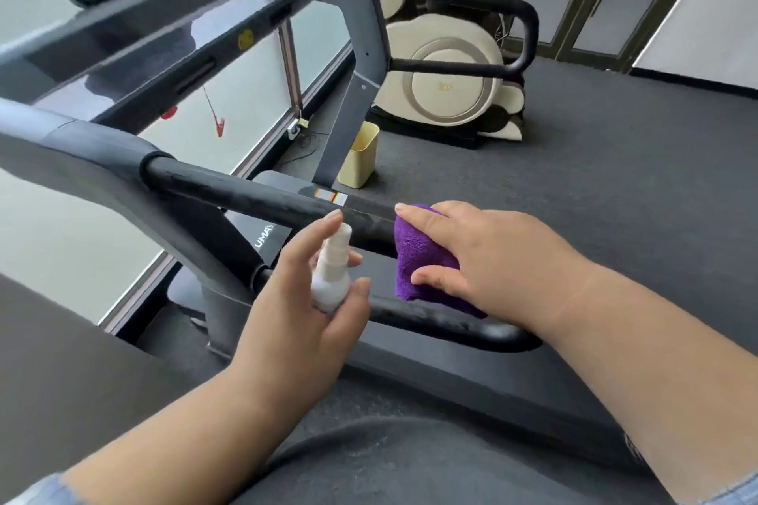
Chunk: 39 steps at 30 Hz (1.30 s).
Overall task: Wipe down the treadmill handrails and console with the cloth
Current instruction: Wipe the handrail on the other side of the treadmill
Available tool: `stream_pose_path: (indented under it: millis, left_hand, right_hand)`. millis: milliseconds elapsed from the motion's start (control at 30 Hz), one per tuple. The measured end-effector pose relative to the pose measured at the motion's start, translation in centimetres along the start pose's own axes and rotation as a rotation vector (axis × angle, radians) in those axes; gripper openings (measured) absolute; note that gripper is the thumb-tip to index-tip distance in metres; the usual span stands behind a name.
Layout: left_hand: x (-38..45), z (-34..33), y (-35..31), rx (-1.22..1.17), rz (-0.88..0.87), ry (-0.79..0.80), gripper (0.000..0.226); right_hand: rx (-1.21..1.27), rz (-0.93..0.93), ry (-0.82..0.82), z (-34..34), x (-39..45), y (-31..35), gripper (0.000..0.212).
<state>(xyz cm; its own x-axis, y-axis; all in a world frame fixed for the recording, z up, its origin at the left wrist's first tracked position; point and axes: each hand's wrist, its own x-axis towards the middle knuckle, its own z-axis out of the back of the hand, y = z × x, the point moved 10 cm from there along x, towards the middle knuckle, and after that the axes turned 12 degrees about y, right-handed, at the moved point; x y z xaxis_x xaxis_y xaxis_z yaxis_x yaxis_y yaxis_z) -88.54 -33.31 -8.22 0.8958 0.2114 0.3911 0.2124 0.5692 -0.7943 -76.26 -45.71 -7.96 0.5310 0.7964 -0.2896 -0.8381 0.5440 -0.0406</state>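
The near black handrail (254,197) of the treadmill loops from upper left down to a lower bar (443,326). My right hand (488,262) presses a folded purple cloth (418,258) against the rail's upper bar, fingers spread over the cloth. My left hand (303,299) holds a small white spray bottle (332,271) upright, index finger resting on its nozzle, just left of the cloth. The grey console (164,37) stretches across the upper left. The far handrail (484,0) loops at the upper right.
A cream bin (361,156) stands on the floor by the treadmill's upright. A cream and brown massage chair (447,82) sits behind the far handrail. Frosted windows run along the left. The treadmill belt (492,373) lies below my hands, dark carpet to the right.
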Motion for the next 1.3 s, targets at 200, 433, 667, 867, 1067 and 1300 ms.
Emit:
stream_pose_path:
  millis: [200,433,667,867,1067,1300]
  left_hand:
    - [-1.4,0.4,1.7,-0.028,0.109,-0.097,0.061]
    - [-3.3,0.1,2.5,-0.043,0.263,-0.185,0.067]
    - [-4.1,-1.1,2.5,-0.116,0.344,-0.269,0.066]
    - [-4.3,-0.8,3.1,-0.222,0.346,-0.403,0.053]
    - [-5.4,0.1,3.9,-0.24,0.35,-0.41,0.051]
    - [-5.6,4.9,5.4,-0.315,0.293,-0.373,0.052]
  right_hand:
    - [-0.144,-0.005,-0.079,0.9,2.5,2.6,0.085]
    - [-0.059,0.059,-0.101,1.6,6.8,5.2,0.067]
    - [0.051,0.117,-0.02,0.7,5.0,3.0,0.069]
    - [-0.12,0.1,-0.081,1.0,3.9,3.2,0.075]
    - [-0.183,0.045,-0.088,1.6,6.6,6.1,0.071]
    - [-0.172,0.014,-0.088,3.7,12.1,11.3,0.069]
